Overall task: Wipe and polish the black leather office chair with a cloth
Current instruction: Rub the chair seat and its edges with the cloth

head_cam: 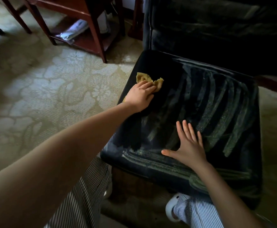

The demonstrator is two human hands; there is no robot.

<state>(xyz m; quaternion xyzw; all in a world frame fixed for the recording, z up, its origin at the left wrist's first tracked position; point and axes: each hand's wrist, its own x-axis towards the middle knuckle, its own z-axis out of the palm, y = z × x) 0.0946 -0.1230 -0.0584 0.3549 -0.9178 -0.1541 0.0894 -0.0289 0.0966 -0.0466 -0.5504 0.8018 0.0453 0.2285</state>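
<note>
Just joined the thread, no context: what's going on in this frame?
A person is wiping a black chair's seat. The left hand presses a yellow cloth onto the seat's far-left area. The right hand lies flat, fingers spread, near the front edge. The strip by the cloth looks dark and clean. Most of the seat and the backrest show pale dusty streaks, so much is left to wipe.
</note>
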